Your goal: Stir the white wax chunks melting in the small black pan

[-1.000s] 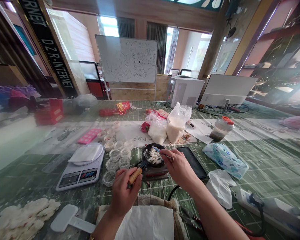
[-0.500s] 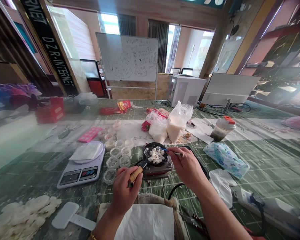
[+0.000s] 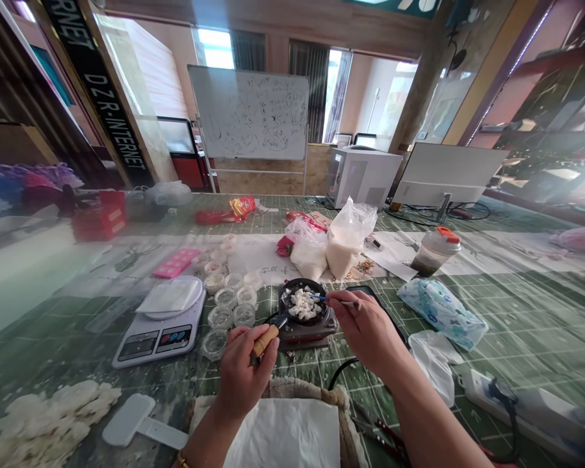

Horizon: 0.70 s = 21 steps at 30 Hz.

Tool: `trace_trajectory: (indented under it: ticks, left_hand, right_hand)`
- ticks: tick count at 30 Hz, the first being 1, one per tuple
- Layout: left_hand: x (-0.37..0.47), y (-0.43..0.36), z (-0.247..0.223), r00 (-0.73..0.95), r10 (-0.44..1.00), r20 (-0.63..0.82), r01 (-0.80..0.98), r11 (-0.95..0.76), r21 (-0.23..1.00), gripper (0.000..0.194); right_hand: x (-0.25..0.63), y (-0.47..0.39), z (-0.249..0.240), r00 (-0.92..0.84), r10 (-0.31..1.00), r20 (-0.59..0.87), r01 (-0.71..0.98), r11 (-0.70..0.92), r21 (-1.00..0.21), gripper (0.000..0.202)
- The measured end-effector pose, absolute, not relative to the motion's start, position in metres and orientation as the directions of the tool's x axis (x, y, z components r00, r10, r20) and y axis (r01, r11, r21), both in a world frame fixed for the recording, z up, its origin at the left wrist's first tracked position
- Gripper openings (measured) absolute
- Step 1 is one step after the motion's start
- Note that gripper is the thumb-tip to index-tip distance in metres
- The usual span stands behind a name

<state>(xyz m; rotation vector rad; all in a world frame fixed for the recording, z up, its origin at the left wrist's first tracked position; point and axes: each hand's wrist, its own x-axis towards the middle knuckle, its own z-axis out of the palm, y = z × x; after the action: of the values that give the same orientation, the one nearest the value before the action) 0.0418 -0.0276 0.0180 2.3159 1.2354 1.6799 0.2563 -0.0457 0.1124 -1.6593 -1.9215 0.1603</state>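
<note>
My left hand (image 3: 244, 369) is wrapped round the wooden handle (image 3: 265, 340) of a small black frying pan (image 3: 324, 314). Under the pan is a small dark hot plate (image 3: 308, 339). White chunks (image 3: 303, 303) fill much of the pan's bottom; what they are made of I cannot tell. My right hand (image 3: 363, 324), at the pan's right side, pinches a thin stick with a blue shaft (image 3: 318, 297). Its tip reaches in among the chunks.
Left of the pan stand several clear jars (image 3: 225, 297) and a kitchen scale (image 3: 166, 325). Behind are bags of white granules (image 3: 344, 250). Tissues (image 3: 443, 312), a power strip (image 3: 536, 403) and scissors (image 3: 380, 432) lie right; white lumps (image 3: 58, 416) and a scraper (image 3: 129, 419) lie front left.
The stick's blue end has dipped slightly lower among the white chunks, and its angle is flatter. My left hand and the pan have stayed in place.
</note>
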Motion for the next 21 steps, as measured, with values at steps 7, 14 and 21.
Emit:
trace_trajectory:
  ticks: [7, 14, 21]
  left_hand:
    - [0.0426, -0.0273, 0.0193, 0.108, 0.602, 0.791, 0.58, -0.684, 0.441, 0.018]
    - [0.0421, -0.0269, 0.0183, 0.104, 0.614, 0.782, 0.582, -0.675, 0.453, 0.018]
    - [0.0415, -0.0274, 0.0172, 0.105, 0.603, 0.791, 0.579, -0.683, 0.445, 0.019]
  right_hand:
    - [0.2532, -0.0499, 0.113, -0.061, 0.952, 0.301, 0.856, 0.205, -0.475, 0.028]
    - [0.251, -0.0504, 0.1143, -0.097, 0.957, 0.275, 0.848, 0.224, -0.481, 0.028]
    - [0.2498, -0.0505, 0.1129, -0.088, 0.953, 0.291, 0.831, 0.232, -0.505, 0.03]
